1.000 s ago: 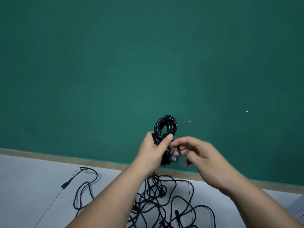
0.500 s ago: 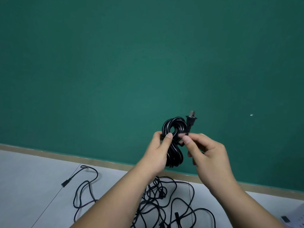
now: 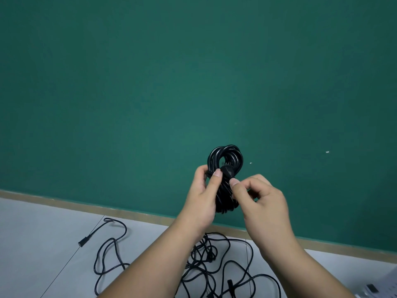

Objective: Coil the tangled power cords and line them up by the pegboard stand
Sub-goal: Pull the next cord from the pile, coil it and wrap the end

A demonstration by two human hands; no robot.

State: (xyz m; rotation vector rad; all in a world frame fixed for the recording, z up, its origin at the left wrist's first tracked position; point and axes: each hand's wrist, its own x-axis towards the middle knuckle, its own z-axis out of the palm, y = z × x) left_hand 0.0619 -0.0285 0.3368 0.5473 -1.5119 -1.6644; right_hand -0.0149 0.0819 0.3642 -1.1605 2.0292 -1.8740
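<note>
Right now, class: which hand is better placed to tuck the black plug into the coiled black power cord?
Right, probably. The right hand pinches the coiled black power cord just beside its black plug, while the left hand grips the coil's waist, holding the loops together; letting go would likely loosen them.

Pale grey floor point(image 3: 32, 244) with tangled black cords point(image 3: 209, 255), one connector end point(image 3: 82, 243) stretched leftward

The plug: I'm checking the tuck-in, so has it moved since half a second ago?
Yes. The plug went down and left: it stood level with the white speck on the wall, now it lies lower, against the coiled cord.
</note>
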